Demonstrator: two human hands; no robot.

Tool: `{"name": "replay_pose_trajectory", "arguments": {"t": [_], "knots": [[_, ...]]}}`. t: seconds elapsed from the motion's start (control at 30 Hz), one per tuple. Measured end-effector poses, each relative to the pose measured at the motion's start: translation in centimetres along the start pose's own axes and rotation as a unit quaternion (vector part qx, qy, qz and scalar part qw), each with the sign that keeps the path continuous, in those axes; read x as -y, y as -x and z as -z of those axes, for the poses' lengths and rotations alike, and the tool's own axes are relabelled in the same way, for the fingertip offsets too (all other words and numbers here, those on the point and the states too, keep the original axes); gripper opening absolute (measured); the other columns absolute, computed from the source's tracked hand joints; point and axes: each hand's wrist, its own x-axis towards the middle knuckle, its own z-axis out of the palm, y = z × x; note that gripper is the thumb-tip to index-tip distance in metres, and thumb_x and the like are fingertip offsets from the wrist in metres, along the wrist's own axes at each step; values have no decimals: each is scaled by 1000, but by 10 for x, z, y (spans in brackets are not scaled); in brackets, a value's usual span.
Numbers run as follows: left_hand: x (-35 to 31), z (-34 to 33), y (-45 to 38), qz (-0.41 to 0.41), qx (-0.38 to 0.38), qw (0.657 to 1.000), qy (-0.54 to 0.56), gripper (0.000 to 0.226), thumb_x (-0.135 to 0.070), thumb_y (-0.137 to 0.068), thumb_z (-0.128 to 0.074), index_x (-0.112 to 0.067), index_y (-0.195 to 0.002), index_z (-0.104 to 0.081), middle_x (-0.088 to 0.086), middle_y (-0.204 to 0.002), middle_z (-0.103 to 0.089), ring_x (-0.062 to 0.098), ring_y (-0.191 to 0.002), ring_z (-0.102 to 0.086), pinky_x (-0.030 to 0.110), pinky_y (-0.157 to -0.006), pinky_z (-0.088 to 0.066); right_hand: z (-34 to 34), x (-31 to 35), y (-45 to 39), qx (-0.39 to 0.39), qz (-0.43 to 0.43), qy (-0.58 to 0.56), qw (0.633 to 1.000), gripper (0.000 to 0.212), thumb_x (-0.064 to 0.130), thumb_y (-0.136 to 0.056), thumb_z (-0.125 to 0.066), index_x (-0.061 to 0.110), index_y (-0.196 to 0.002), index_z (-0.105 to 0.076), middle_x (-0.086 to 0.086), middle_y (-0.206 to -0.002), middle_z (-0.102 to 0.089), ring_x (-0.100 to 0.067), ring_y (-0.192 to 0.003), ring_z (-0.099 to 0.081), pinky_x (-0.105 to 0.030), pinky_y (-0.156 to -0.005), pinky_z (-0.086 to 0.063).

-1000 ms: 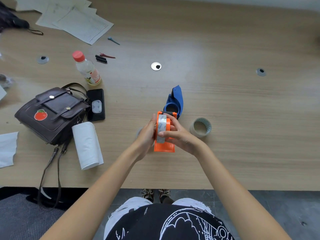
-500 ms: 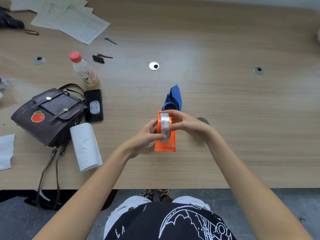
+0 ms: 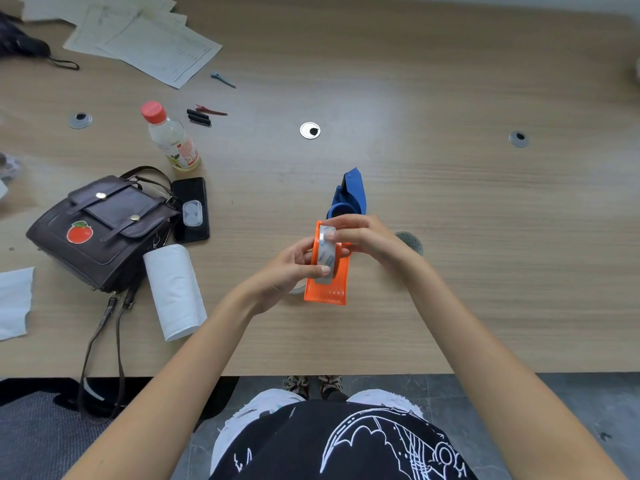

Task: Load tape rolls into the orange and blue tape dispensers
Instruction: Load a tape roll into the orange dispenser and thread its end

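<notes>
The orange tape dispenser (image 3: 327, 289) stands on the wooden table in front of me with a clear tape roll (image 3: 326, 254) seated in it. My left hand (image 3: 287, 268) grips the dispenser and roll from the left, thumb on the roll. From the right, my right hand (image 3: 367, 239) pinches the top of the roll with its fingertips. The blue tape dispenser (image 3: 351, 195) lies just behind, with no hand on it. A second tape roll (image 3: 412, 241) lies to the right, mostly hidden behind my right wrist.
To the left lie a white paper roll (image 3: 175, 292), a brown bag (image 3: 100, 226), a black phone (image 3: 191, 209) and a red-capped bottle (image 3: 169, 136). Papers (image 3: 145, 39) sit at the back left. The table edge (image 3: 311, 374) runs close to my body.
My right hand has shifted from the dispenser's right side up onto the top of the roll, and now covers most of the second tape roll. The left hand keeps its grip.
</notes>
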Motion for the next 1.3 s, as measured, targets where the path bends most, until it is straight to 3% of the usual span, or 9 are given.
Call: {"name": "replay_pose_trajectory", "arguments": {"t": [0.2, 0.3, 0.4, 0.57, 0.77, 0.93, 1.07, 1.2, 1.3], "knots": [[7, -1, 3, 12, 38, 999, 11, 48, -13, -89, -59, -17, -136, -50, 6, -130, -63, 23, -123, -57, 46, -110, -37, 6, 2, -6, -20, -16, 34, 999, 19, 15, -88, -62, 7, -101, -73, -18, -104, -71, -21, -88, -66, -38, -89, -53], [5, -2, 3, 0, 28, 999, 39, 42, -13, -95, -52, -14, -136, -50, 6, -131, -62, 19, -121, -58, 40, -109, -38, 2, 1, -8, -19, -58, -20, 998, 29, 19, -93, -55, -2, -110, -66, -20, -91, -67, -22, -81, -63, -35, -85, -53], [1, -2, 2, -18, 10, 997, 74, 42, -12, -96, -48, -7, -138, -48, 9, -133, -61, 16, -115, -61, 32, -102, -45, -8, -4, -5, 1, -127, -155, 980, 36, 30, -99, -45, 1, -114, -61, -4, -69, -59, -18, -70, -61, -34, -81, -54], [-2, 2, 1, -31, -4, 993, 112, 46, -13, -92, -50, -4, -136, -49, 16, -136, -57, 24, -121, -57, 35, -105, -43, -22, -20, 5, 19, -181, -277, 944, 49, 40, -101, -38, 3, -130, -53, -21, -115, -64, -36, -94, -68, -45, -83, -57], [-10, 5, -1, -44, -24, 992, 118, 34, -5, -96, -45, -15, -126, -57, 6, -127, -64, 17, -112, -62, 32, -101, -45, -38, -35, 23, 39, -198, -472, 858, 51, 36, -102, -34, -8, -114, -58, -28, -104, -68, -36, -90, -71, -38, -89, -54], [-8, 6, -1, -44, -24, 994, 98, 36, -5, -96, -45, -6, -131, -53, 9, -129, -63, 15, -110, -63, 26, -91, -51, -28, -33, 27, -10, -175, -326, 929, 43, 29, -102, -38, -6, -120, -55, -21, -111, -66, -28, -97, -68, -34, -90, -55], [-6, 2, -1, -38, -22, 996, 81, 43, -12, -94, -51, -3, -136, -48, 15, -133, -59, 17, -112, -62, 24, -89, -50, -8, -15, 26, -98, -36, -103, 989, 39, 31, -95, -54, 8, -126, -56, -10, -123, -65, -20, -111, -63, -39, -100, -49], [-9, -6, -2, -36, -18, 996, 82, 39, -12, -98, -47, -1, -135, -49, 14, -129, -61, 18, -109, -63, 23, -86, -51, -1, 10, 33, -11, 93, 77, 993, 65, 29, -79, -75, 35, -137, -45, 11, -142, -46, -1, -130, -42, -19, -102, -41], [-12, -11, -1, -27, -21, 996, 83, 37, -19, -102, -39, -2, -130, -54, 9, -119, -67, 16, -102, -66, 27, -87, -52, -3, 16, 29, 33, 115, 169, 978, 55, 31, -82, -72, 36, -132, -51, 12, -142, -47, -2, -132, -40, -22, -107, -37]]}}
